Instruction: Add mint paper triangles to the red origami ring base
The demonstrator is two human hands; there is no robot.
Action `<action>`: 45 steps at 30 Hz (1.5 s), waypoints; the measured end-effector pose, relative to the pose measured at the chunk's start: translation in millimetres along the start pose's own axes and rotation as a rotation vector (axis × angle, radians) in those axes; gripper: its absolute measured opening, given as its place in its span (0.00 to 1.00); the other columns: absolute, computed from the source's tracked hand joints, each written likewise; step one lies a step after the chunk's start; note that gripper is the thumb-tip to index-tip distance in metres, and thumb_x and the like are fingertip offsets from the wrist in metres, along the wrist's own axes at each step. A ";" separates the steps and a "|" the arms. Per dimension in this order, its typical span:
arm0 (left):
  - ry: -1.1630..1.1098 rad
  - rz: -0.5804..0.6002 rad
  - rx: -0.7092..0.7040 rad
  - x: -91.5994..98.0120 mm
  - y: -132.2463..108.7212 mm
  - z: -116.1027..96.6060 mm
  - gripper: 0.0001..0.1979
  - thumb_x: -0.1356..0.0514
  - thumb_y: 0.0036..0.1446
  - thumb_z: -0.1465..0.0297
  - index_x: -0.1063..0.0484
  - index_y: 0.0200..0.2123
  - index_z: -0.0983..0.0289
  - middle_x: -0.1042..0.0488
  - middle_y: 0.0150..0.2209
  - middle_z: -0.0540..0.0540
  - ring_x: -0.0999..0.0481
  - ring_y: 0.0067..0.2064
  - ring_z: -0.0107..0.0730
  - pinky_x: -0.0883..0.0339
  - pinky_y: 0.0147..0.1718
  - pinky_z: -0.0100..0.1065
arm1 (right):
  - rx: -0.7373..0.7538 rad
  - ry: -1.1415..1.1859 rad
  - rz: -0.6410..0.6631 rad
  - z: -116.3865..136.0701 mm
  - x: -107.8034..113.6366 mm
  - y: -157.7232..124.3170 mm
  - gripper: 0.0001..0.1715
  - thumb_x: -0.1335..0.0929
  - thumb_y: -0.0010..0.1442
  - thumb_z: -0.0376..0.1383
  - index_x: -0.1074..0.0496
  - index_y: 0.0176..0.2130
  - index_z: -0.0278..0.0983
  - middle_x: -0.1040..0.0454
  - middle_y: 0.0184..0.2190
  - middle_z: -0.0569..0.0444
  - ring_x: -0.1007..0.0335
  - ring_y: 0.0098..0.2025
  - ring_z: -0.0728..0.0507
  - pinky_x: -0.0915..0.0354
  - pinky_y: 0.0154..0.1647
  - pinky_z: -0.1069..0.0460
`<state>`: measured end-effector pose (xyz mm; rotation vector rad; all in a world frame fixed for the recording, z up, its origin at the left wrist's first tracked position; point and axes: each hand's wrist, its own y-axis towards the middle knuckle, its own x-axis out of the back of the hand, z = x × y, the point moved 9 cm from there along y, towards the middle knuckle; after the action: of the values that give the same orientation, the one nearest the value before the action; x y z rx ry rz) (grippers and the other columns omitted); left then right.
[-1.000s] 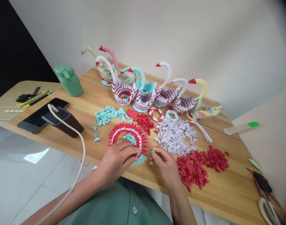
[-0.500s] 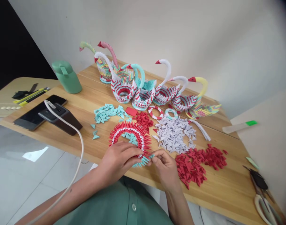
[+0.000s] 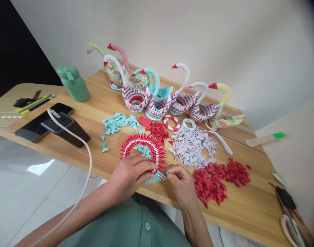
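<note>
My left hand (image 3: 133, 173) grips the near side of a paper ring (image 3: 138, 138), built of red, white and teal folded pieces with spiky points outward. Between the thumb and fingers of my right hand (image 3: 181, 180) is a small teal folded paper piece (image 3: 165, 172), right at the ring's right edge beside its teal points. Whether that piece touches the ring is hard to make out. A few loose teal pieces (image 3: 143, 150) show through the ring's opening. The ring's near left part is hidden under my left hand.
Heaps of teal (image 3: 115, 122), white (image 3: 191, 145) and red pieces (image 3: 210, 183) surround the ring. Several paper swans (image 3: 158, 108) line the back. A green bottle (image 3: 73, 84), phone (image 3: 30, 127) and black stand with a cable (image 3: 66, 127) are left; scissors (image 3: 288, 219) lie far right.
My right hand's fingers have tilted slightly, so less of the teal piece shows. The ring and my left hand stay nearly in place; the view has shifted a little.
</note>
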<state>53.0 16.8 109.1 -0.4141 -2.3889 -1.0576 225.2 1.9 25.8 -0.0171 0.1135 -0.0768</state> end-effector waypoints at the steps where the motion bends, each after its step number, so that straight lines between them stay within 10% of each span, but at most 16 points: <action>1: -0.004 0.001 0.002 -0.3 -0.3 0.4 0.09 0.44 0.67 0.66 0.27 0.41 0.65 0.20 0.35 0.54 0.21 0.36 0.31 0.32 0.36 0.32 | -0.004 0.017 0.007 -1.5 -0.1 0.2 0.05 0.24 0.53 0.39 0.22 0.30 0.41 0.23 0.25 0.58 0.27 0.28 0.46 0.33 0.33 0.51; 31: -0.215 0.088 0.216 -5.4 -0.6 19.5 0.07 0.36 0.60 0.69 0.22 0.40 0.66 0.21 0.29 0.51 0.24 0.29 0.25 0.35 0.28 0.24 | 0.011 -0.064 0.205 4.6 -4.8 10.5 0.08 0.25 0.56 0.42 0.20 0.30 0.41 0.25 0.23 0.56 0.30 0.25 0.47 0.34 0.29 0.52; 40: 0.102 -0.038 -0.038 -2.7 -2.2 0.7 0.07 0.42 0.65 0.69 0.25 0.39 0.66 0.20 0.34 0.54 0.21 0.34 0.33 0.34 0.34 0.34 | 0.196 -0.467 -0.039 32.9 -7.3 -0.1 0.03 0.28 0.58 0.34 0.21 0.32 0.41 0.21 0.30 0.56 0.26 0.33 0.46 0.33 0.36 0.53; 45: 0.154 -0.078 -0.104 -1.6 -2.8 -4.4 0.04 0.40 0.63 0.72 0.26 0.41 0.65 0.20 0.35 0.54 0.22 0.34 0.33 0.35 0.34 0.34 | 0.002 -0.291 -0.032 11.7 -3.2 2.1 0.09 0.28 0.58 0.43 0.22 0.37 0.41 0.19 0.33 0.55 0.25 0.34 0.45 0.32 0.37 0.53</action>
<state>54.4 11.6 109.0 -0.2670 -2.2372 -1.2074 223.6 4.3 37.7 -0.0279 -0.1773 -0.1052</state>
